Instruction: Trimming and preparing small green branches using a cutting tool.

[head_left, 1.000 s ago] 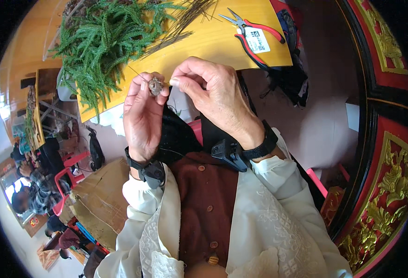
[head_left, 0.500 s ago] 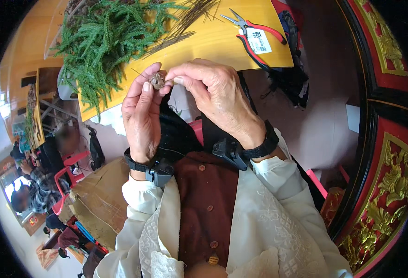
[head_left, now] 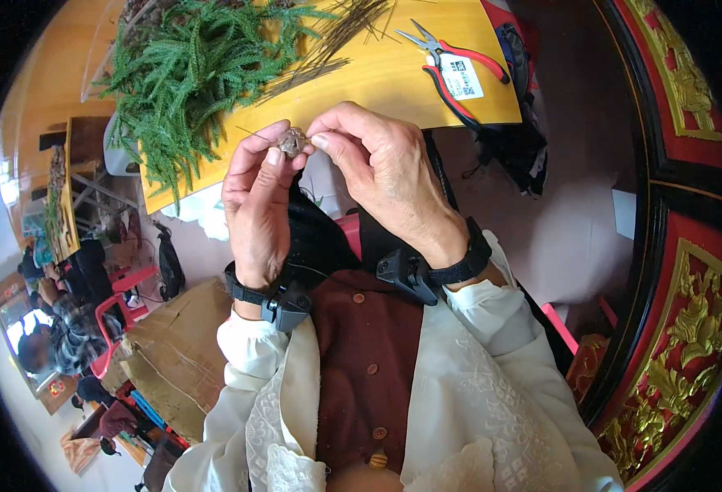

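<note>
White label (head_left: 461, 78), square code (head_left: 468, 91), between pliers' handles (head_left: 484, 57), print illegible

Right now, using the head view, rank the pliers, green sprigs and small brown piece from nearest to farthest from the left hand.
1. Small brown piece: held by the left hand.
2. Green sprigs: upper left, on the table.
3. Pliers: upper right, same table.

1 close head-worn fisheye view, downward

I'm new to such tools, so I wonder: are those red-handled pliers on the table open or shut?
Open: the pliers lie on the yellow table with their two tips apart and red-and-black handles spread.
</note>
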Demonstrator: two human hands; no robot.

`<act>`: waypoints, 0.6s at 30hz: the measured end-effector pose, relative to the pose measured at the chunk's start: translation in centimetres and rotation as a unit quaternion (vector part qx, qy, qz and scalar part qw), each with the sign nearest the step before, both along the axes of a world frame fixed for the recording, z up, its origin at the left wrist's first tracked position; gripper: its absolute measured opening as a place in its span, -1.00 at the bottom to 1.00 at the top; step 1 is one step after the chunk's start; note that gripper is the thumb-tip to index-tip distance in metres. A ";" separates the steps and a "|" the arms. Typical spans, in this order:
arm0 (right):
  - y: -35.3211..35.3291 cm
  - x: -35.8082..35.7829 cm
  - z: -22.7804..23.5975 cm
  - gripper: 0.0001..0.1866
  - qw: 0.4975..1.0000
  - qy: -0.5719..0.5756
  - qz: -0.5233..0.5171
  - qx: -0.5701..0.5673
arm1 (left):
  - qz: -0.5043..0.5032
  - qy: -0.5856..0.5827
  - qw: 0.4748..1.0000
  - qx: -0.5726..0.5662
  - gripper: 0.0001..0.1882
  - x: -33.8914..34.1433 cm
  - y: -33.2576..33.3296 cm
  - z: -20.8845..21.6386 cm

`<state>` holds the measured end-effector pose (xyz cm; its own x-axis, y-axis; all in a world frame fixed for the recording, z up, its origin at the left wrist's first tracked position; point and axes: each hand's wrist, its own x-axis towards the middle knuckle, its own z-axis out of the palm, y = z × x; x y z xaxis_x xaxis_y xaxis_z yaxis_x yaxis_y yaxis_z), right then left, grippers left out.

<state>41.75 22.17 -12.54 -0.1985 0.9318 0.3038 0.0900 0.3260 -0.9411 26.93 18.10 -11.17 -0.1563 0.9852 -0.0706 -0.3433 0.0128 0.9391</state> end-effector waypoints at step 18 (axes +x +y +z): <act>-0.3 0.2 0.1 -0.92 1.000 0.020 0.014 -0.014 | -0.053 -0.059 0.997 -0.011 -0.80 -1.1 -0.3 -0.1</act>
